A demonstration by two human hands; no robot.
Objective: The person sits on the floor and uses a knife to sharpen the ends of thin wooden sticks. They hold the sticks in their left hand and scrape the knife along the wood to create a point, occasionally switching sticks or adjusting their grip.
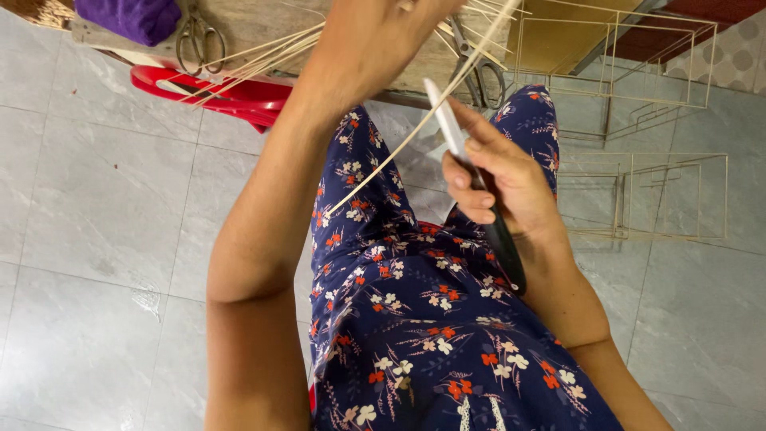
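Navy floral cloth [415, 319] over the lap fills the bottom of the view. Above it the right hand [499, 179] has its fingers [471, 209] wrapped tight round the dark handle of a knife [455, 136], whose pale blade points up toward the worktop [263, 20]. The left hand [375, 40] is raised at the top edge, closed on a bundle of thin bamboo strips [263, 48]; one long strip [399, 152] runs down from it across the blade and ends over the lap.

Judging by the hold, the strip is being shaved or split. To do it well the blade should lie shallow against the strip and the strip stay taut, with the thumb steadying the knife.

Much of the left hand is cut off by the frame, so how many strips it pinches is unclear. Where blade meets strip is hard to make out. Scissors [198, 40], a purple cloth [132, 17] and a red stool [215, 89] sit by the worktop's near edge; wire frames [638, 191] stand on the floor at right.
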